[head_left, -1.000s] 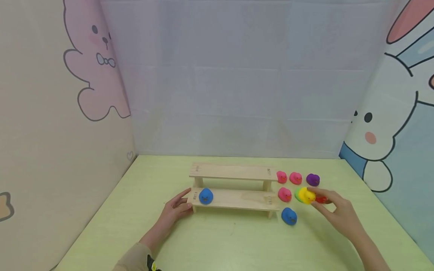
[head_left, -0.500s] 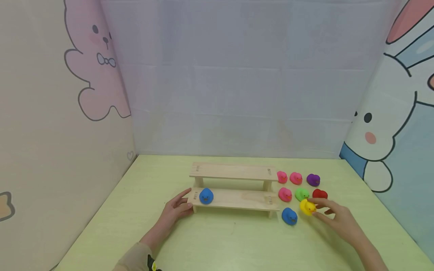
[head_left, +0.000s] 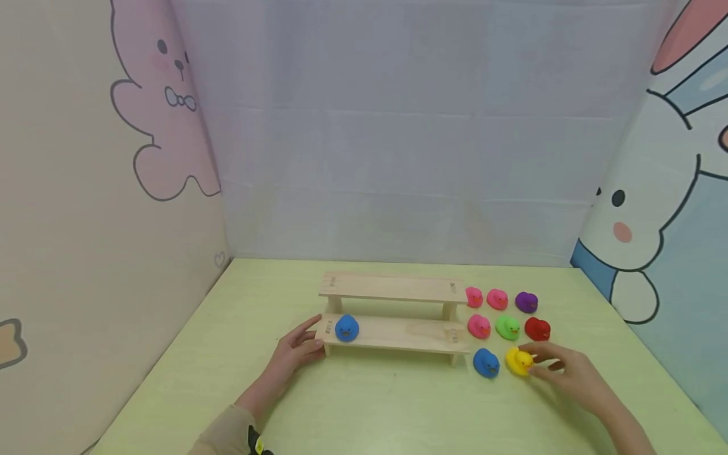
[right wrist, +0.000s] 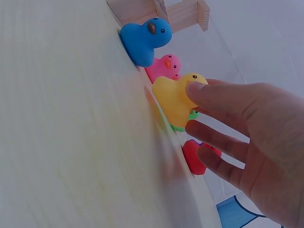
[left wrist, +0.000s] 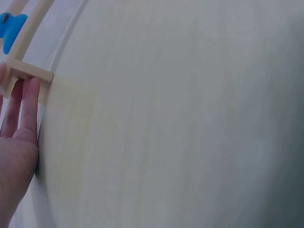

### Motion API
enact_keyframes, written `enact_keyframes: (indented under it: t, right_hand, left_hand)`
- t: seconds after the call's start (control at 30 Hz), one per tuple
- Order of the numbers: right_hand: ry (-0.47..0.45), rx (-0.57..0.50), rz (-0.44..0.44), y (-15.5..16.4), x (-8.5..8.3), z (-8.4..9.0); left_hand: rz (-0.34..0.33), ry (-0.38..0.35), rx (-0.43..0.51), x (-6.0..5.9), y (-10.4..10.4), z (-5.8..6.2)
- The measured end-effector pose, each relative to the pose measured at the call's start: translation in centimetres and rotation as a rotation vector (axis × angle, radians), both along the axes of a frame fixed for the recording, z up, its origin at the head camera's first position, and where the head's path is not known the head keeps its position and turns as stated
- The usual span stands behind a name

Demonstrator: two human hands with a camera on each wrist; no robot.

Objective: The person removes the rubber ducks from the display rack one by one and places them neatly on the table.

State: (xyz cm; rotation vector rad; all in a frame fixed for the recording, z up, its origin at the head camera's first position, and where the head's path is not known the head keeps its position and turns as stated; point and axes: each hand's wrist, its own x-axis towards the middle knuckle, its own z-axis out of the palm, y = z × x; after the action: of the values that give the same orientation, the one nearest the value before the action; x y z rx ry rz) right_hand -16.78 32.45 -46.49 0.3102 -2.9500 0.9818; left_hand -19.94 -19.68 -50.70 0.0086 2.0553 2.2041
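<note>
My right hand [head_left: 571,376] pinches a yellow rubber duck [head_left: 519,361] between thumb and fingers, at the table surface. In the right wrist view, the thumb lies over the yellow duck's head. A blue duck [head_left: 486,363] sits just left of it, and a red duck [head_left: 537,328] and a green duck [head_left: 508,327] stand behind. My left hand [head_left: 292,354] rests against the left end of the two-tier wooden shelf [head_left: 392,333]. Its fingers [left wrist: 30,107] look straight and touch the shelf's end in the left wrist view. Another blue duck [head_left: 347,328] sits on the lower tier's left end.
Beyond the shelf's right end are a purple duck [head_left: 526,302] and several pink ducks, one pink duck [head_left: 479,326] nearer the front. The pale green table [head_left: 375,411] meets a white cloth backdrop [head_left: 398,158] at the back and printed side walls.
My right hand has carried the yellow duck down and toward the front, from over the green duck to beside the blue one. The green and red ducks now show fully. The left hand stays put.
</note>
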Motion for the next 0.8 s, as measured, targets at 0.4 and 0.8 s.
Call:
enact_keyframes:
  t: [0.4, 0.8]
  right_hand:
    - [-0.088, 0.002, -0.01, 0.42, 0.08, -0.04]
    - [-0.095, -0.007, 0.009, 0.5, -0.01, 0.13]
  left_hand:
    - [0.002, 0.0, -0.014, 0.06, 0.06, 0.1]
    - [-0.014, 0.006, -0.019, 0.03, -0.03, 0.22]
